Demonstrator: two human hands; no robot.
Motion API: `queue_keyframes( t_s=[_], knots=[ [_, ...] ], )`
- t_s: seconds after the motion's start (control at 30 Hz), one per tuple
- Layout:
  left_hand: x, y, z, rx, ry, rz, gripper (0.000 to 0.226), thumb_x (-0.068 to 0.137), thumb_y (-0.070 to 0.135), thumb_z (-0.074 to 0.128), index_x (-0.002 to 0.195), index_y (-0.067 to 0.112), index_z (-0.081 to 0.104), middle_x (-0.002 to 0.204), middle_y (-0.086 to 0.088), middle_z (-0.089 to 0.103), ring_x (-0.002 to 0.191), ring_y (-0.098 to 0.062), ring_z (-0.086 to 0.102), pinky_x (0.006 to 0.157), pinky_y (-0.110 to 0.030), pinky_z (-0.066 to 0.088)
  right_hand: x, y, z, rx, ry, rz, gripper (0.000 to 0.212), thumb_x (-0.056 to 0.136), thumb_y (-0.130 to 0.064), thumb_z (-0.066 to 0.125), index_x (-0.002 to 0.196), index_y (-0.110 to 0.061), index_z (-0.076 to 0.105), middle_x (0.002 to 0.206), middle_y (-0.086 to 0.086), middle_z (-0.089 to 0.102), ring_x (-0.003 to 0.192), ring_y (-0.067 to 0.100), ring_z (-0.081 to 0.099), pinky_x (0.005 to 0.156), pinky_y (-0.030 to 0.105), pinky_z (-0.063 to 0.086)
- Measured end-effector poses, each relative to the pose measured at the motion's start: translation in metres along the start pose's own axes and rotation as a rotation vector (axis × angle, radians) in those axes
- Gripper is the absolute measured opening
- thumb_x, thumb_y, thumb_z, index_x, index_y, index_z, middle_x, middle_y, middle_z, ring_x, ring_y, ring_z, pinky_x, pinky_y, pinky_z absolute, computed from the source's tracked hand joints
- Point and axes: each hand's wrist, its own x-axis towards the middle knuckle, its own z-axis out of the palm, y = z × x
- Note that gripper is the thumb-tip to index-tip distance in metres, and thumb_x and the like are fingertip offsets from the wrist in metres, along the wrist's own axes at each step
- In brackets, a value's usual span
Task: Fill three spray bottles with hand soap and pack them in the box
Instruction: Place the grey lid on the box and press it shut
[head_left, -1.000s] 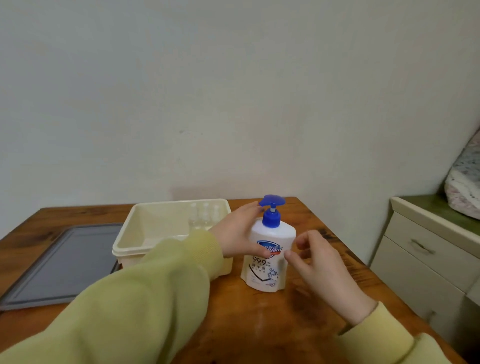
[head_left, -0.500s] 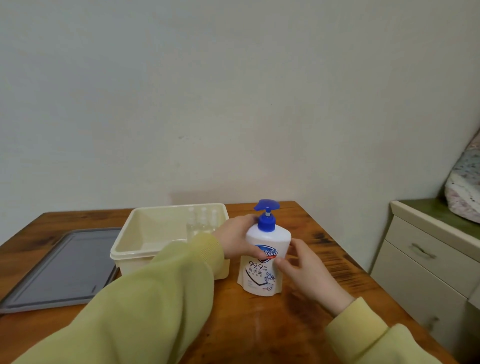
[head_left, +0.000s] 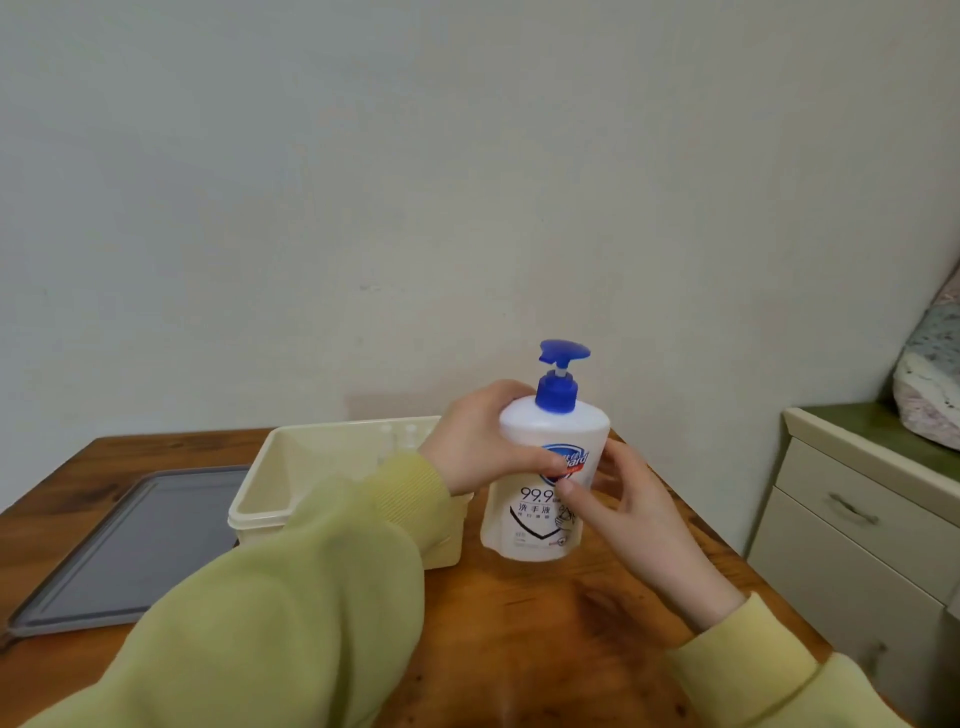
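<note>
Right hand (head_left: 631, 512) has closed in opposite left hand (head_left: 480, 441); both grip the soap bottle (head_left: 545, 452), fingers curled round it, just right of the box (head_left: 260, 506); the table (head_left: 519, 649) edge lies near on the right.

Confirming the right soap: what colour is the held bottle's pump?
The pump on the hand soap bottle is blue, clearest in the head view.

You get soft, even, slightly dim light with a greenish cast on the wall (head_left: 467, 156). A faint shadow sits on it behind the bottle (head_left: 540, 499). The worktop (head_left: 519, 649) carries a dull sheen. Your sleeves (head_left: 260, 623) look soft and stretched, and the cabinet (head_left: 857, 519) leans at the right edge.
</note>
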Motion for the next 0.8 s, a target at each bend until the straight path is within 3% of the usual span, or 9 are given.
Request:
queue_keyframes(
  t_s=[0.13, 0.23, 0.4, 0.6, 0.8],
  knots=[
    [-0.009, 0.016, -0.026, -0.132, 0.086, 0.005, 0.055, 0.059, 0.016, 0.083, 0.108, 0.021, 0.059, 0.096, 0.006, 0.066, 0.090, -0.013, 0.064, 0.081, -0.027, 0.055, 0.003, -0.014, 0.002, 0.129, -0.063, 0.032, 0.043, 0.080, -0.023, 0.069, 0.119, -0.021, 0.051, 0.111, -0.013, 0.063, 0.096, -0.005, 0.060, 0.068, 0.006, 0.051],
    [-0.015, 0.027, -0.047, -0.144, 0.164, 0.023, 0.052, 0.061, 0.018, 0.083, 0.106, 0.023, 0.059, 0.100, 0.001, 0.067, 0.090, -0.013, 0.066, 0.079, -0.029, 0.055, 0.006, -0.027, 0.011, 0.223, -0.086, 0.045, 0.036, 0.081, -0.023, 0.067, 0.114, -0.017, 0.053, 0.106, -0.009, 0.065, 0.089, -0.004, 0.062, 0.063, 0.007, 0.051],
    [-0.018, 0.033, -0.072, -0.067, 0.281, 0.003, 0.056, 0.057, 0.025, 0.084, 0.107, 0.019, 0.060, 0.099, 0.001, 0.067, 0.090, -0.016, 0.065, 0.083, -0.036, 0.054, 0.018, -0.044, 0.032, 0.220, -0.026, -0.056, 0.029, 0.082, -0.021, 0.067, 0.108, -0.019, 0.054, 0.102, -0.011, 0.063, 0.097, -0.002, 0.060, 0.079, 0.015, 0.053],
    [-0.021, 0.026, -0.100, 0.016, 0.353, -0.022, 0.059, 0.055, 0.030, 0.085, 0.107, 0.018, 0.061, 0.103, -0.002, 0.067, 0.093, -0.018, 0.064, 0.085, -0.040, 0.054, 0.036, -0.058, 0.062, 0.207, -0.089, -0.127, 0.027, 0.083, -0.018, 0.066, 0.108, -0.016, 0.053, 0.099, -0.012, 0.061, 0.092, -0.004, 0.058, 0.073, 0.001, 0.048],
    [-0.019, 0.014, -0.120, 0.052, 0.360, -0.042, 0.058, 0.056, 0.029, 0.084, 0.108, 0.017, 0.061, 0.101, -0.001, 0.067, 0.090, -0.016, 0.064, 0.081, -0.034, 0.054, 0.049, -0.064, 0.088, 0.217, -0.136, -0.100, 0.027, 0.084, -0.019, 0.065, 0.109, -0.014, 0.055, 0.110, 0.000, 0.064, 0.102, 0.012, 0.062, 0.085, 0.020, 0.053]
  ],
)
